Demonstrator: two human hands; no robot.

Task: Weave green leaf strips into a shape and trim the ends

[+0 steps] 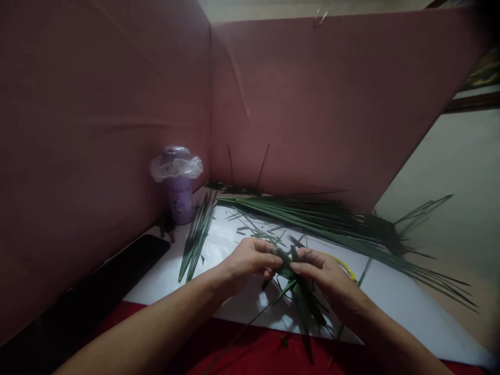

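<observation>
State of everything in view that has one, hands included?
Left hand: pinching the folded leaf piece
Right hand: pinching the same piece
Folded leaf piece: held between both hands, ends splayed
Purple container: upright, clear plastic around its top
Long leaves: lying flat, spread out
Cut bits: scattered
Yellow curved item: partly hidden, open or closed unclear

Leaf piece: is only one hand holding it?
No, the left hand and the right hand both pinch the leaf piece between their fingers.
</observation>
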